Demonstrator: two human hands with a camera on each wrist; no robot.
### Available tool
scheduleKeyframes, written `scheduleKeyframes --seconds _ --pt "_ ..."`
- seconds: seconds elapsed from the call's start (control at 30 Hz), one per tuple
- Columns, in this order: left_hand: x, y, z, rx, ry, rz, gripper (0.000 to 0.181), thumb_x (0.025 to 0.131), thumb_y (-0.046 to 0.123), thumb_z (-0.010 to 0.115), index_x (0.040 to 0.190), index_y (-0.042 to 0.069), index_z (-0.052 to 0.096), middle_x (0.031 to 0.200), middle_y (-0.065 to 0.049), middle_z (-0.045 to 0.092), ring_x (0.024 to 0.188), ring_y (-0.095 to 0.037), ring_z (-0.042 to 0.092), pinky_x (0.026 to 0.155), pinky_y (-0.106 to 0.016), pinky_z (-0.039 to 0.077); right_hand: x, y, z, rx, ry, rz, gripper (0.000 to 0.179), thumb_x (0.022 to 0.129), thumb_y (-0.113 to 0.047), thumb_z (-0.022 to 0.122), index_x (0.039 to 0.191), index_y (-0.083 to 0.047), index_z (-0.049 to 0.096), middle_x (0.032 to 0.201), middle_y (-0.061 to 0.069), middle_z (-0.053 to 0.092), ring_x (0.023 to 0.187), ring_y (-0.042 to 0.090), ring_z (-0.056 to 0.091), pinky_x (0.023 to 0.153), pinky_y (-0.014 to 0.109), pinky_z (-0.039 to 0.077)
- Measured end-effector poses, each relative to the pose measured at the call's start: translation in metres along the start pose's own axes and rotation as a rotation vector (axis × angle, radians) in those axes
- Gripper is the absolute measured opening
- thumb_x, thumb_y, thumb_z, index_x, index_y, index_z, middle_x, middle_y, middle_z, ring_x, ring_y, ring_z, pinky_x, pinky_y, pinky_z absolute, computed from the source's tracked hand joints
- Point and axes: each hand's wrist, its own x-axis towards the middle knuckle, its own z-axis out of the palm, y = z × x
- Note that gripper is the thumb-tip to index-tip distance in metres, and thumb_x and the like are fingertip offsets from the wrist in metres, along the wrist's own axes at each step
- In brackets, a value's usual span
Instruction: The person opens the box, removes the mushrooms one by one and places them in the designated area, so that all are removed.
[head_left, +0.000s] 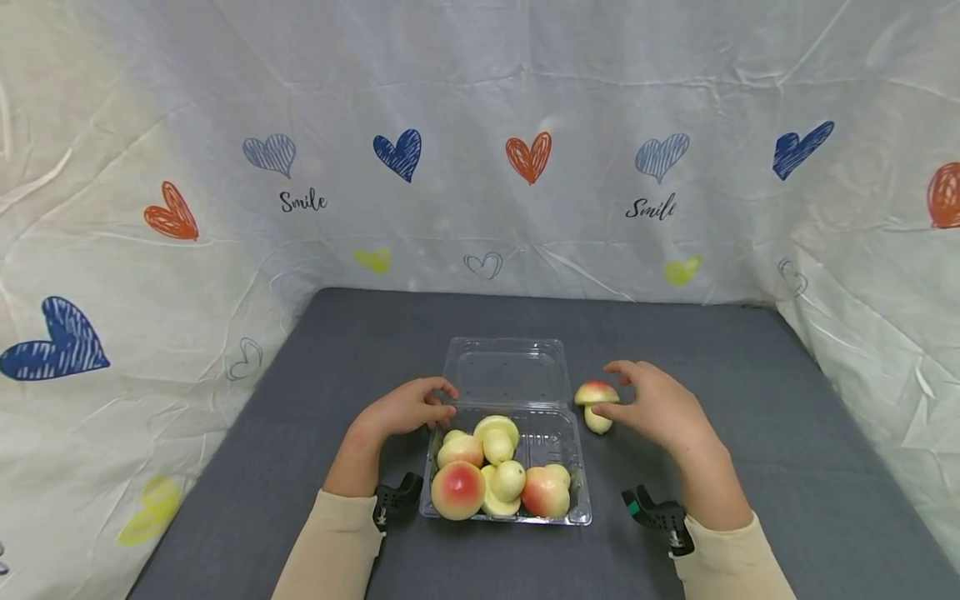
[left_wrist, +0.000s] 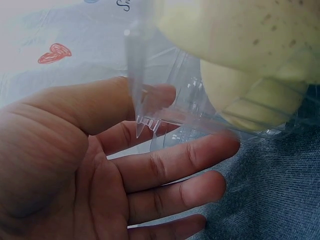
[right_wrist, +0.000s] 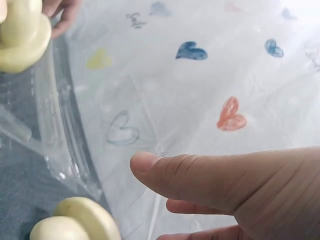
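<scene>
While we're apparently packing: box [head_left: 553, 442] is holding five mushrooms [head_left: 457, 490]
Counter [head_left: 360, 350]: one mushroom [head_left: 596, 392] is remaining
Left grip [head_left: 408, 407], right grip [head_left: 663, 408]: holding nothing

We are seeing five mushrooms [head_left: 459, 490] lying in the box [head_left: 536, 448], right of the left hand [head_left: 411, 407], its lid [head_left: 507, 372] extending beyond them. On the table [head_left: 360, 342], a loose mushroom [head_left: 596, 393] is lying just left of the right hand [head_left: 657, 408].

Glossy plastic box [head_left: 543, 440], matt tabletop [head_left: 675, 335], apparently cloth
</scene>
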Motion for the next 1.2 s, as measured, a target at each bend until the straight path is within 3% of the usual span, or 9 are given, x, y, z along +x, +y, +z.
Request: scheduleKeyframes --seconds 0.4,0.67,1.2 --pt "0.002 -0.002 0.0 -0.008 -0.001 0.014 0.03 0.103 0.02 0.065 0.13 0.006 0.061 0.092 -0.003 0.073 0.08 -0.02 0.067 0.077 -0.042 0.055 -0.018 -0.025 -0.009 0.011 0.049 -0.069 0.063 0.086 -0.046 0.082 0.136 -0.012 0.063 0.12 0.009 0.066 0.084 0.018 0.057 0.063 0.038 0.046" --pt "0.0 -0.002 0.0 -0.007 -0.005 0.017 0.031 0.103 0.02 0.065 0.13 0.004 0.061 0.092 -0.004 0.073 0.08 -0.02 0.067 0.077 -0.04 0.054 -0.027 -0.045 0.006 -0.008 0.041 -0.172 0.053 0.084 -0.041 0.085 0.129 -0.018 0.067 0.117 0.0 0.068 0.099 0.022 0.067 0.076 0.047 0.053" --pt "0.001 -0.003 0.001 -0.02 -0.002 0.014 0.03 0.103 0.021 0.065 0.129 0.006 0.061 0.092 -0.003 0.073 0.08 -0.021 0.067 0.076 -0.041 0.054 -0.029 -0.071 0.036 -0.067 -0.022 -0.286 0.054 0.079 -0.036 0.09 0.124 -0.016 0.07 0.106 -0.003 0.067 0.084 0.015 0.066 0.065 0.037 0.051"
